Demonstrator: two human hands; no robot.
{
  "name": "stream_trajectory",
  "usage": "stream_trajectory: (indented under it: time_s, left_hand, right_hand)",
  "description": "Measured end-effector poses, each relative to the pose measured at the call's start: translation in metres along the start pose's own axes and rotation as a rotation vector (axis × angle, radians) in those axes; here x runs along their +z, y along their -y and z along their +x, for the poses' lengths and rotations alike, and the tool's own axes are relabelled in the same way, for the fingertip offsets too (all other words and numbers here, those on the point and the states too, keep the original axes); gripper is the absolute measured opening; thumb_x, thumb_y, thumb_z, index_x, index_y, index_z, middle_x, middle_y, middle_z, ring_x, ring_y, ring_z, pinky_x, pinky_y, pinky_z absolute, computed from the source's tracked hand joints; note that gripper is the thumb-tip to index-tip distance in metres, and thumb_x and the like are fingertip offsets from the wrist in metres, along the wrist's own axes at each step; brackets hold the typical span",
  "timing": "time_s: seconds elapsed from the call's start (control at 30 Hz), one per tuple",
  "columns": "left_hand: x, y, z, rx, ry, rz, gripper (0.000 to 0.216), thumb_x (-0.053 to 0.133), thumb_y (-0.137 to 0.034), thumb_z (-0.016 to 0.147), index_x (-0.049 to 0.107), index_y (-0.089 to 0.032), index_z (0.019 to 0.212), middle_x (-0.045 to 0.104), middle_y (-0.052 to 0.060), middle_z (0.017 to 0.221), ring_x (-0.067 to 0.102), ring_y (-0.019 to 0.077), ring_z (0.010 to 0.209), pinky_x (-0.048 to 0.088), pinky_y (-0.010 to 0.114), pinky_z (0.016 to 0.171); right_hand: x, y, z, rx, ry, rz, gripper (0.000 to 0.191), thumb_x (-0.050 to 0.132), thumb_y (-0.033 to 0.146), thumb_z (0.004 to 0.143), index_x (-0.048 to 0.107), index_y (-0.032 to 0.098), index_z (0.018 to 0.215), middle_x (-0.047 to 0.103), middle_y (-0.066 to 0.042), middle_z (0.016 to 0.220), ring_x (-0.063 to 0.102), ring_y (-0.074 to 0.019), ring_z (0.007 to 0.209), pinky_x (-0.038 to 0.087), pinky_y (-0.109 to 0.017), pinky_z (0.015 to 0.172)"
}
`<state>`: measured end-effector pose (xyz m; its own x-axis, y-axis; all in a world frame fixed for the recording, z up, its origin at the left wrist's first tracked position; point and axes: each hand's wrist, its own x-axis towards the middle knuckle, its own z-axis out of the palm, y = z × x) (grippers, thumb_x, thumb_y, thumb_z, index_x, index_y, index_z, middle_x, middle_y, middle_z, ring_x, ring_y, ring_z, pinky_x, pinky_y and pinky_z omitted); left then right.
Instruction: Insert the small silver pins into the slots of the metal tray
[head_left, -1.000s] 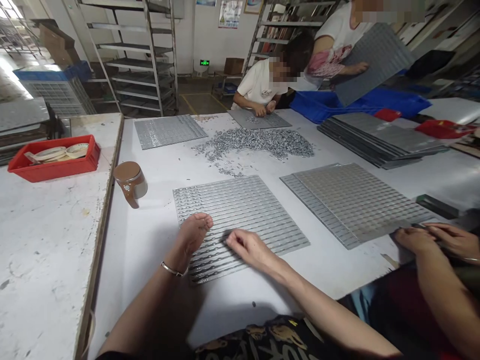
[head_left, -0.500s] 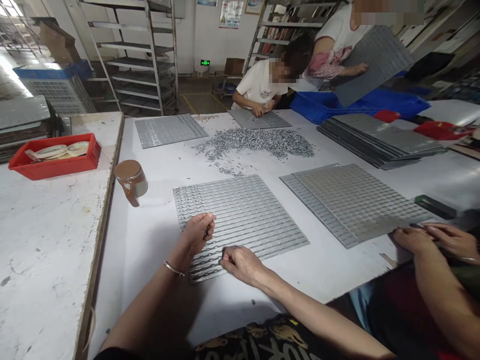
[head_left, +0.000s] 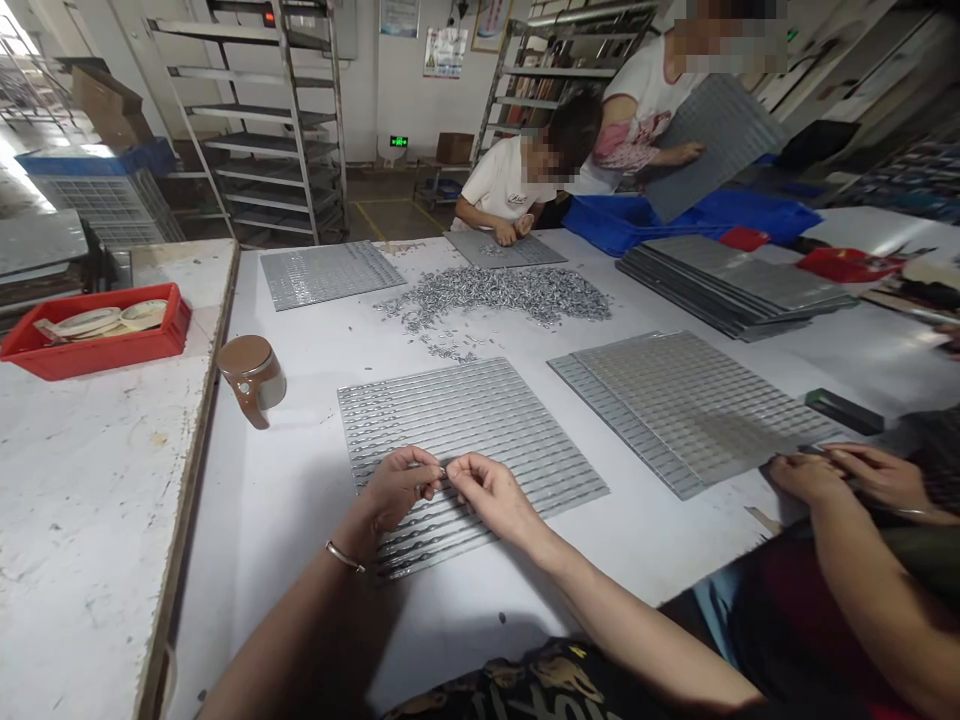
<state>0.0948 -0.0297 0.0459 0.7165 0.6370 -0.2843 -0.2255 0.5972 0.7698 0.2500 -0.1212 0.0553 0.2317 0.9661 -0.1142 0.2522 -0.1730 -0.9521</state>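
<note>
A grey ribbed tray (head_left: pixel 480 420) lies flat on the white table (head_left: pixel 300 500) in front of me. Both my hands hover over its near edge. My left hand (head_left: pixel 397 488) is curled, fingers pinched round small metal pieces. My right hand (head_left: pixel 487 490) meets it fingertip to fingertip, pinching a small shiny metal piece (head_left: pixel 442 470) between them. Further back on the table lies a heap of small metal parts (head_left: pixel 502 290).
A brown mug (head_left: pixel 253 375) stands left of the tray. A second grey tray (head_left: pixel 690 405) lies to the right, with a co-worker's hands (head_left: pixel 840 475) at its near corner. Stacked trays (head_left: pixel 735 280), a red bin (head_left: pixel 94 330), shelving and two more people are behind.
My right hand lifted off the tray's near edge and came up to meet my left hand's fingertips. The view shifted slightly.
</note>
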Motion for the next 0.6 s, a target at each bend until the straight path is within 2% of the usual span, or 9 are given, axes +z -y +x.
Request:
stream_trajectory:
  time_s: [0.17, 0.23, 0.3, 0.37, 0.43, 0.5, 0.6]
  left_hand:
    - [0.005, 0.004, -0.001, 0.044, 0.016, 0.111, 0.031, 0.089, -0.033, 0.062, 0.067, -0.014, 0.074, 0.063, 0.001, 0.058, 0.050, 0.0092, 0.050, 0.036, 0.024, 0.052]
    - [0.005, 0.005, 0.000, 0.053, -0.008, 0.198, 0.031, 0.087, -0.034, 0.063, 0.068, -0.014, 0.077, 0.063, 0.001, 0.057, 0.046, 0.0078, 0.046, 0.031, 0.023, 0.048]
    - [0.003, 0.005, 0.001, 0.061, -0.066, 0.240, 0.031, 0.085, -0.035, 0.063, 0.069, -0.014, 0.079, 0.060, -0.001, 0.054, 0.043, 0.0074, 0.044, 0.027, 0.023, 0.045]
    - [0.001, 0.004, 0.004, 0.078, -0.140, 0.225, 0.031, 0.084, -0.036, 0.062, 0.069, -0.014, 0.079, 0.054, -0.004, 0.049, 0.041, 0.0074, 0.042, 0.025, 0.022, 0.044]
    - [-0.002, 0.001, 0.005, 0.097, -0.182, 0.192, 0.031, 0.083, -0.036, 0.061, 0.068, -0.014, 0.077, 0.052, -0.005, 0.048, 0.039, 0.0069, 0.042, 0.025, 0.022, 0.044]
    - [-0.003, 0.000, 0.006, 0.102, -0.182, 0.172, 0.031, 0.082, -0.036, 0.061, 0.068, -0.013, 0.077, 0.052, -0.004, 0.050, 0.039, 0.0066, 0.043, 0.026, 0.022, 0.045]
    - [-0.004, 0.002, 0.007, 0.088, -0.175, 0.146, 0.030, 0.082, -0.035, 0.061, 0.068, -0.013, 0.076, 0.052, -0.004, 0.052, 0.039, 0.0067, 0.045, 0.027, 0.022, 0.045]
  right_hand:
    - [0.000, 0.003, 0.002, 0.207, 0.076, 0.238, 0.053, 0.073, 0.069, 0.073, 0.058, 0.018, 0.070, 0.054, 0.003, 0.057, 0.043, -0.0081, 0.047, 0.034, -0.021, 0.044]
    - [-0.003, 0.005, 0.001, 0.274, 0.104, 0.314, 0.051, 0.076, 0.065, 0.071, 0.058, 0.018, 0.068, 0.051, 0.004, 0.055, 0.041, -0.0072, 0.046, 0.033, -0.021, 0.044]
    - [-0.007, 0.005, -0.004, 0.276, 0.103, 0.331, 0.048, 0.076, 0.062, 0.073, 0.057, 0.019, 0.068, 0.049, 0.006, 0.054, 0.038, -0.0071, 0.046, 0.032, -0.021, 0.045]
    - [-0.009, 0.002, -0.011, 0.206, 0.143, 0.223, 0.044, 0.074, 0.059, 0.076, 0.056, 0.019, 0.069, 0.047, 0.006, 0.054, 0.037, -0.0079, 0.048, 0.030, -0.022, 0.047]
    - [-0.009, -0.003, -0.021, 0.117, 0.247, 0.010, 0.038, 0.070, 0.052, 0.082, 0.057, 0.019, 0.070, 0.048, 0.005, 0.056, 0.038, -0.0093, 0.051, 0.030, -0.023, 0.050]
    - [-0.005, -0.007, -0.031, 0.039, 0.351, -0.223, 0.028, 0.066, 0.041, 0.087, 0.060, 0.018, 0.072, 0.052, 0.003, 0.061, 0.043, -0.0107, 0.056, 0.031, -0.023, 0.054]
    - [0.002, -0.009, -0.038, -0.049, 0.415, -0.478, 0.018, 0.061, 0.024, 0.089, 0.060, 0.018, 0.072, 0.059, 0.001, 0.068, 0.050, -0.0116, 0.063, 0.033, -0.023, 0.060]
